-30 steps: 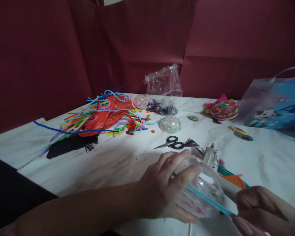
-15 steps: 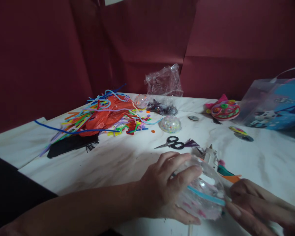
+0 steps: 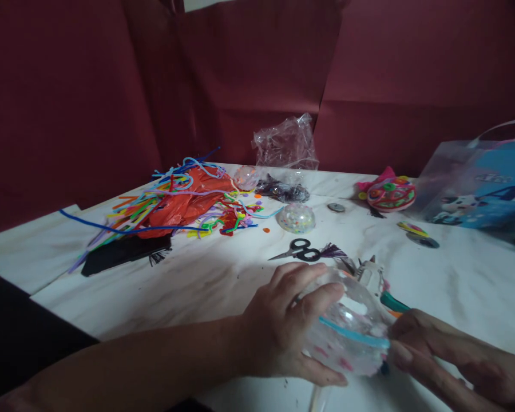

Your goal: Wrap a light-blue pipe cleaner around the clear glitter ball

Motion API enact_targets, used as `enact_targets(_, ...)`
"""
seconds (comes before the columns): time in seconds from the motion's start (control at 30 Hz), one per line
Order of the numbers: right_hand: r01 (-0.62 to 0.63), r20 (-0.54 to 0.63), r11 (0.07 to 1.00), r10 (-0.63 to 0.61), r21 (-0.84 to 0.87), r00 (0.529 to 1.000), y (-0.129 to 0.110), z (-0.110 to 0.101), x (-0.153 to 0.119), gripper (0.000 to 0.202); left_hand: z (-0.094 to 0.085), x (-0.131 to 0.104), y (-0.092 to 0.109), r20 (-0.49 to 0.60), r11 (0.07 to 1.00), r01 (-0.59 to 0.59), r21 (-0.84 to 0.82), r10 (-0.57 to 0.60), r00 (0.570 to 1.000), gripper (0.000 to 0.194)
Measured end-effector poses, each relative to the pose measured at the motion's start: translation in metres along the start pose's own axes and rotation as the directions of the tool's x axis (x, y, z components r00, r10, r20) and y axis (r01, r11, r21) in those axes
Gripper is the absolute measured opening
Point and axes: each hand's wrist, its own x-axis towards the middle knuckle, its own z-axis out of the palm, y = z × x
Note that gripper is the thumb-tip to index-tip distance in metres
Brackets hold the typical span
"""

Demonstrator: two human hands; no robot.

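My left hand (image 3: 283,320) is wrapped around a clear plastic ball (image 3: 367,315) with pink and white bits showing on it. A light-blue pipe cleaner (image 3: 355,336) runs across the ball's side like a band. At the right end of that band, the fingertips of my right hand (image 3: 450,357) pinch or press it against the ball; the exact contact is hard to make out. A pale stick (image 3: 317,397) shows below the ball, partly cut off by the frame. Just behind the ball lies a glue gun (image 3: 370,276), partly hidden.
Black-handled scissors (image 3: 298,250) lie ahead of my left hand. Farther back are a clear half-dome with coloured dots (image 3: 297,218), a crumpled clear bag (image 3: 285,143) and a decorated pink fish (image 3: 390,193). Pipe cleaners (image 3: 133,214) pile up at left; a blue bag (image 3: 493,183) stands right.
The ball has shifted slightly left and tilted a little in my left hand. My right hand has moved a little left along with it, staying at the band's end.
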Motion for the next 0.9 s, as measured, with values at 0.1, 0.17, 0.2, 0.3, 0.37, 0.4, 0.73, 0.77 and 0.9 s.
enact_targets(0.1, -0.043, -0.004, 0.998, 0.043, 0.038, 0.999, -0.001, 0.001, 0.002, 0.058, 0.000, 0.001, -0.001, -0.009, 1.000, 0.003, -0.019, -0.003, 1.000, 0.082)
enact_targets(0.17, -0.071, -0.005, 0.995, 0.072, 0.063, 0.997, -0.002, 0.001, 0.004, 0.058, 0.000, 0.001, -0.001, -0.008, 0.999, 0.017, -0.039, -0.018, 1.000, 0.085)
enact_targets(0.2, -0.085, -0.006, 0.993, 0.086, 0.076, 0.996, -0.002, 0.001, 0.004, 0.058, 0.000, 0.001, -0.001, -0.007, 0.999, 0.025, -0.048, -0.025, 1.000, 0.087)
enact_targets(0.3, -0.126, -0.008, 0.986, 0.128, 0.112, 0.992, -0.003, 0.001, 0.006, 0.059, -0.001, 0.002, -0.001, -0.005, 0.995, 0.042, -0.088, -0.042, 0.999, 0.092)
enact_targets(0.37, -0.153, -0.007, 0.979, 0.155, 0.136, 0.988, -0.004, 0.001, 0.008, 0.059, -0.001, 0.002, -0.001, -0.006, 0.991, 0.055, -0.126, -0.056, 0.998, 0.095)
enact_targets(0.4, -0.166, -0.005, 0.975, 0.169, 0.148, 0.986, -0.005, 0.002, 0.009, 0.060, -0.002, 0.002, 0.000, -0.003, 0.987, 0.063, -0.145, -0.064, 0.998, 0.096)
enact_targets(0.73, -0.230, 0.172, 0.916, 0.181, 0.329, 0.968, -0.006, -0.002, 0.006, 0.054, 0.004, -0.005, 0.003, 0.051, 0.945, 0.197, -0.262, -0.191, 0.980, 0.111)
enact_targets(0.77, -0.217, 0.223, 0.911, 0.143, 0.352, 0.964, -0.005, -0.003, 0.005, 0.053, 0.004, -0.004, 0.004, 0.075, 0.944, 0.213, -0.254, -0.200, 0.977, 0.114)
enact_targets(0.9, -0.237, 0.139, 0.913, 0.201, 0.332, 0.970, -0.007, -0.001, 0.008, 0.053, -0.002, -0.001, 0.008, 0.177, 0.937, 0.283, -0.205, -0.249, 0.952, 0.108)
